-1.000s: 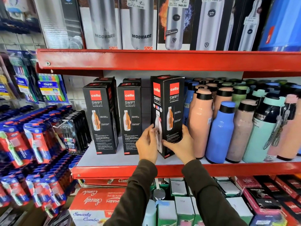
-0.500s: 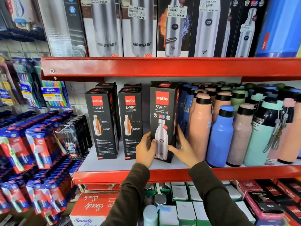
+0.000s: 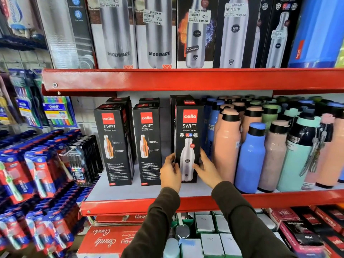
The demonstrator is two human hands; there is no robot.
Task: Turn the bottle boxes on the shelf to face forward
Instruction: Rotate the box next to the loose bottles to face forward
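Black cardboard with a red cello square near its top, the held bottle box (image 3: 188, 138) stands upright on the pale shelf board (image 3: 130, 190), set back from the board's red front edge, roughly midway along it. Its printed face shows white SWIFT lettering, small round badges and a silver bottle picture. The left hand (image 3: 170, 174) curls around the box's lower left edge, thumb on the front face; the right hand (image 3: 206, 169) presses fingers against its lower right edge. Two more bottle boxes (image 3: 147, 142) stand to its left, apart from it, showing orange bottle pictures. Just beside its right side crowd peach, blue and mint loose bottles (image 3: 251, 157).
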